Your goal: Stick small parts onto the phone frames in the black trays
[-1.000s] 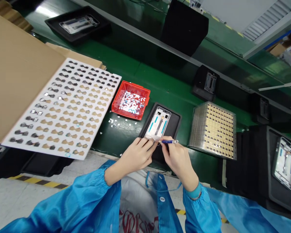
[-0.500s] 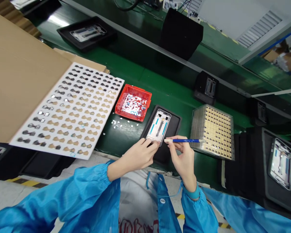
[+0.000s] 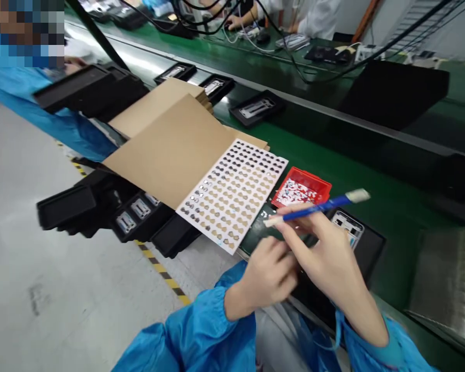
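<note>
In my right hand (image 3: pixel 325 248) is a slim blue pen-like tool (image 3: pixel 313 209) with whitish ends, held slanting above the bench. My left hand (image 3: pixel 269 271) is close beside it, fingers curled together; motion blurs the tips, and what they pinch, if anything, cannot be made out. Behind my right hand lies a phone frame (image 3: pixel 347 227) in a black tray (image 3: pixel 374 248), partly covered by the hand. Just beyond my hands stands a red bin (image 3: pixel 313 182) of small white scraps. To its left is a white sheet (image 3: pixel 251 204) with rows of dark and tan bow-shaped pieces.
Brown cardboard (image 3: pixel 170 155) leans left of the sheet. A stack of clear trays (image 3: pixel 442 284) stands at the right. Black trays (image 3: pixel 75 206) hang over the floor at left. Another phone frame (image 3: pixel 256 108) rests on the far bench. Co-workers' hands and sleeves (image 3: pixel 321 18) show at the back.
My view has swung left. Both hands have lifted off the phone frame and come together left of it; the blue tool is still in my right hand, now tilted.
</note>
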The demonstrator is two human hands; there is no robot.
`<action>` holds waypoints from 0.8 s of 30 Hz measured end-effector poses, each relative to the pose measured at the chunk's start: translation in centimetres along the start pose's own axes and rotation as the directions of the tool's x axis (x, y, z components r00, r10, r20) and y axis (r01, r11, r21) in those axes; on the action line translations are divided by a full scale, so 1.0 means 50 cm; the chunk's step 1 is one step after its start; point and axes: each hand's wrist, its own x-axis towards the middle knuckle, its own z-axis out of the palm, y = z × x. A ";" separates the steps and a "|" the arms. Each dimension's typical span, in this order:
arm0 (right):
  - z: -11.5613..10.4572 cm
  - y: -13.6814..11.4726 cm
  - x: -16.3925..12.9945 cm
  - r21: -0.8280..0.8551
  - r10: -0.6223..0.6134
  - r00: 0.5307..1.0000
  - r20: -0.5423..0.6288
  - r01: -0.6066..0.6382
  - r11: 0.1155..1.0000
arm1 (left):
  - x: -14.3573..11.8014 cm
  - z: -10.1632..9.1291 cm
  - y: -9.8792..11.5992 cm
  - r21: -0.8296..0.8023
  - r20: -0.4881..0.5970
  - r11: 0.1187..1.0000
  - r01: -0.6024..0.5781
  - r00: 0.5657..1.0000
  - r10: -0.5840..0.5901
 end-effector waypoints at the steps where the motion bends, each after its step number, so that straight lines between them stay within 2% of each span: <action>1: 0.031 0.003 0.036 0.042 -0.005 0.999 0.049 0.003 0.999 | -0.012 -0.034 -0.012 0.030 -0.131 0.994 0.102 0.987 -0.097; 3: 0.103 0.010 0.108 0.050 -0.016 0.986 0.164 0.008 0.999 | -0.039 -0.098 -0.044 0.125 -0.330 0.946 0.299 0.912 -0.245; 5: 0.178 0.013 0.175 -0.086 -0.014 0.966 0.258 0.038 0.996 | -0.065 -0.147 -0.082 0.228 -0.435 0.874 0.430 0.848 -0.304; 8: 0.267 0.007 0.241 -0.342 0.016 0.938 0.347 0.111 0.933 | -0.092 -0.181 -0.134 0.306 -0.470 0.783 0.542 0.801 -0.371; 12: 0.323 -0.006 0.264 -0.509 0.026 0.892 0.451 0.233 0.829 | -0.106 -0.177 -0.168 0.294 -0.461 0.764 0.575 0.785 -0.413; 15: 0.328 -0.005 0.260 -0.498 -0.008 0.900 0.437 0.250 0.830 | -0.104 -0.170 -0.174 0.270 -0.461 0.782 0.561 0.789 -0.407; 17: 0.317 0.002 0.251 -0.399 -0.013 0.939 0.344 0.159 0.903 | -0.097 -0.172 -0.170 0.241 -0.483 0.796 0.555 0.780 -0.398; 19: 0.292 0.011 0.227 -0.141 0.023 0.971 0.239 0.011 0.990 | -0.086 -0.179 -0.157 0.158 -0.517 0.816 0.557 0.750 -0.412; 20: 0.272 0.016 0.207 0.041 0.059 0.975 0.216 -0.069 0.997 | -0.078 -0.182 -0.146 0.084 -0.532 0.824 0.561 0.724 -0.439; 22: 0.221 0.022 0.153 0.384 0.127 0.964 0.234 -0.212 0.899 | -0.058 -0.182 -0.116 -0.119 -0.527 0.817 0.565 0.661 -0.534; 24: 0.160 0.020 0.086 0.560 0.194 0.952 0.235 -0.296 0.774 | -0.033 -0.169 -0.080 -0.327 -0.462 0.774 0.542 0.623 -0.631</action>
